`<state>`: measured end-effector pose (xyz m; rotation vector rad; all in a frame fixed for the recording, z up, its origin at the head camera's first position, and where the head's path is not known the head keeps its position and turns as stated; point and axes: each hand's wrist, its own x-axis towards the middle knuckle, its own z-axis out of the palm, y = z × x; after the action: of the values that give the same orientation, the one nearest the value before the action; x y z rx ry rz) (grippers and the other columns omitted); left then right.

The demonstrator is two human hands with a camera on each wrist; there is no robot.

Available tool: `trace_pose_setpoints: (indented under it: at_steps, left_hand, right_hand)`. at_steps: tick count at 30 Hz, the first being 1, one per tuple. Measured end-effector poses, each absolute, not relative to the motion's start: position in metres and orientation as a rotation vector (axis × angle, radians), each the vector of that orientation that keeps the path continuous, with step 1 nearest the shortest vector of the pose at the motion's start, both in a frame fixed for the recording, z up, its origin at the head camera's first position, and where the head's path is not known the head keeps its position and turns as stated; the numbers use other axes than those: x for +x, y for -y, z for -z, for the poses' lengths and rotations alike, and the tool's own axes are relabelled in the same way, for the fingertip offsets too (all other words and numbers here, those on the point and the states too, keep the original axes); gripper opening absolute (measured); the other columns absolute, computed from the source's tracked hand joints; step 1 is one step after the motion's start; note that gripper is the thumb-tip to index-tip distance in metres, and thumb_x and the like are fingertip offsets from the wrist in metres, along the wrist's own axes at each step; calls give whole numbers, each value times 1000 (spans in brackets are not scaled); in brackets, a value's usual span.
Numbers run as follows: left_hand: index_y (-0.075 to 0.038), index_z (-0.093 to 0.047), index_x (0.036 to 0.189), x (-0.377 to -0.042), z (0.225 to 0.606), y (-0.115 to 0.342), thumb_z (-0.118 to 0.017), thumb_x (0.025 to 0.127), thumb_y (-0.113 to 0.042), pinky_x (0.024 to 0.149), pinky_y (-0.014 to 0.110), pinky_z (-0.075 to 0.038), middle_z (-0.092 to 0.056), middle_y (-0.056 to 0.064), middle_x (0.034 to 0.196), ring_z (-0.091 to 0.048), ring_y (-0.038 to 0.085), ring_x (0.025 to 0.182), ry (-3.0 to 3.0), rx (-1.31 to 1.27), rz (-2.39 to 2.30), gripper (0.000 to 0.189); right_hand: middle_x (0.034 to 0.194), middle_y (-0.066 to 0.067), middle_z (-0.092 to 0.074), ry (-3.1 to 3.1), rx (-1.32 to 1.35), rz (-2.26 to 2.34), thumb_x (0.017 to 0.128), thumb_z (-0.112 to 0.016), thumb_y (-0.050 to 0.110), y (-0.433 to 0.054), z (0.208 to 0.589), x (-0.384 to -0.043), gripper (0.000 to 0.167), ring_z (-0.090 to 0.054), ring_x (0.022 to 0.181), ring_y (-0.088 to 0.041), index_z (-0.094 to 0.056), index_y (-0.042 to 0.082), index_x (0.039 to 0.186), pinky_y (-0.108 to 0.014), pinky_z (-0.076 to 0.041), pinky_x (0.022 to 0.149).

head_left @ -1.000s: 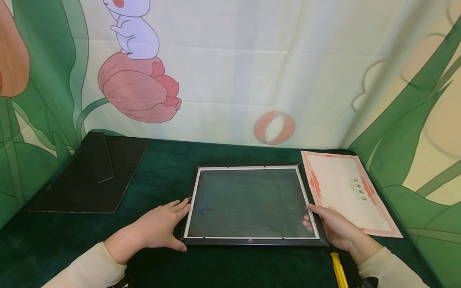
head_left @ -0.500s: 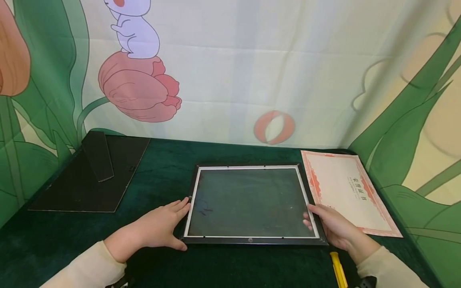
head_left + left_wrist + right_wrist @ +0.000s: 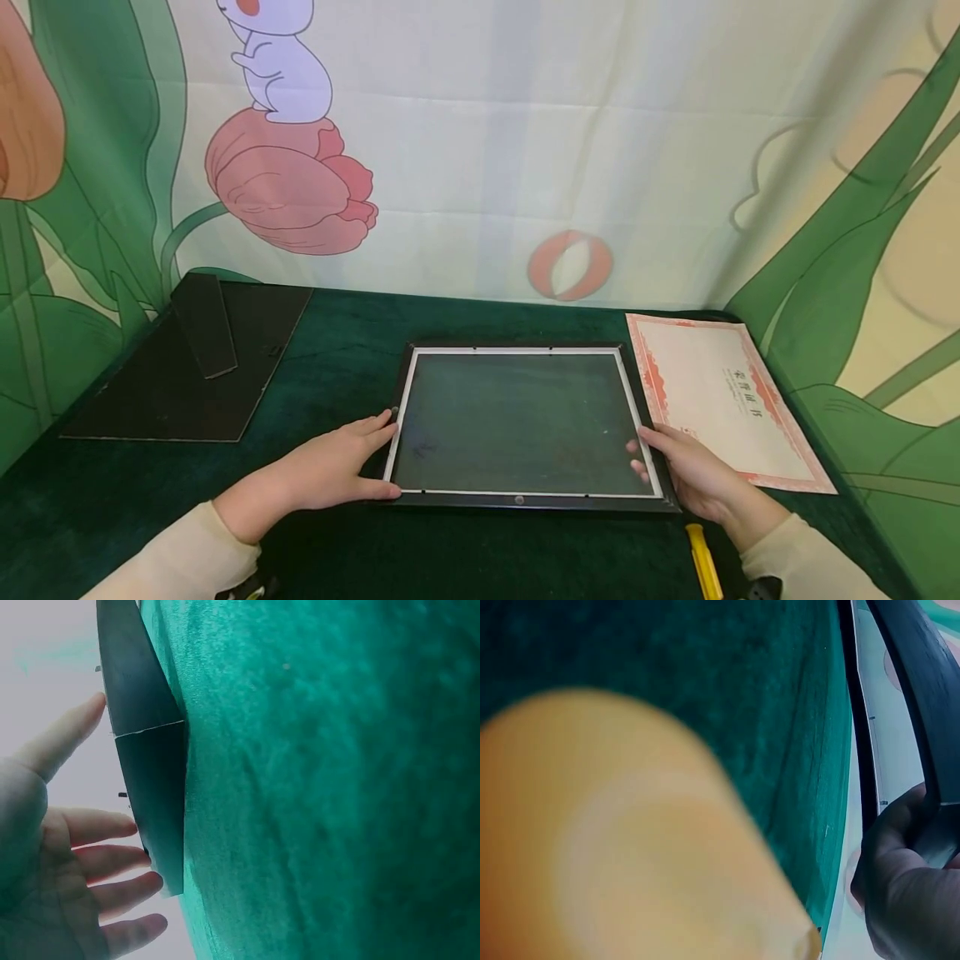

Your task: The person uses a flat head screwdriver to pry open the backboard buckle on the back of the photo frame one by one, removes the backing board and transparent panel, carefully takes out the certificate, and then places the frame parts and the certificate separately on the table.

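A black picture frame (image 3: 525, 502) with a white inner lip and a clear pane lies in the middle of the green cloth. My right hand (image 3: 701, 473) grips its right side, thumb on top; the other fingertips show through the pane. In the right wrist view that hand (image 3: 915, 892) wraps round the frame bar (image 3: 915, 682). At the left side, my left hand (image 3: 330, 462) touches the frame with its fingers extended and its thumb at the near left corner. Spread fingers (image 3: 124, 892) meet the frame's outer edge (image 3: 150, 772) in the left wrist view.
To the left lies a black backing board (image 3: 172, 400) with a stand leg (image 3: 206, 329). A red-bordered certificate (image 3: 712, 375) lies on the right, near the frame. A yellow handle (image 3: 703, 560) is below my right hand; a blurred yellow shape (image 3: 630, 840) fills much of the right wrist view.
My left thumb has moved up and right, from beside the near left corner onto the frame. The right hand keeps its grip, and the frame has barely shifted.
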<state>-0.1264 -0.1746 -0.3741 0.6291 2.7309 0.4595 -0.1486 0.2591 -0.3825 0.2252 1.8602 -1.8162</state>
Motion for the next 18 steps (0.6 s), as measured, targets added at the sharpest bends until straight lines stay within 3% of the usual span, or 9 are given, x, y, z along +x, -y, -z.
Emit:
trace_pose_setpoints:
  at_steps: [11, 18]
  left_hand:
    - [-8, -49, 136, -129, 378, 176, -68, 81, -46, 98, 50, -37, -37, 16, 144, -37, 33, 130, -2780, 667, -456, 69]
    - [-9, -50, 136, -130, 380, 175, -69, 81, -45, 98, 50, -37, -37, 16, 144, -37, 34, 130, -2776, 653, -458, 69]
  right_hand:
    - [99, -5, -55, -1782, 261, 1869, 101, -37, 34, -261, 381, -148, 57, -63, 79, -9, -15, 2, 143, -25, -52, 74]
    - [100, -8, -54, -1757, 267, 1882, 97, -38, 18, -261, 383, -149, 56, -62, 79, -12, -12, -1, 142, -28, -53, 73]
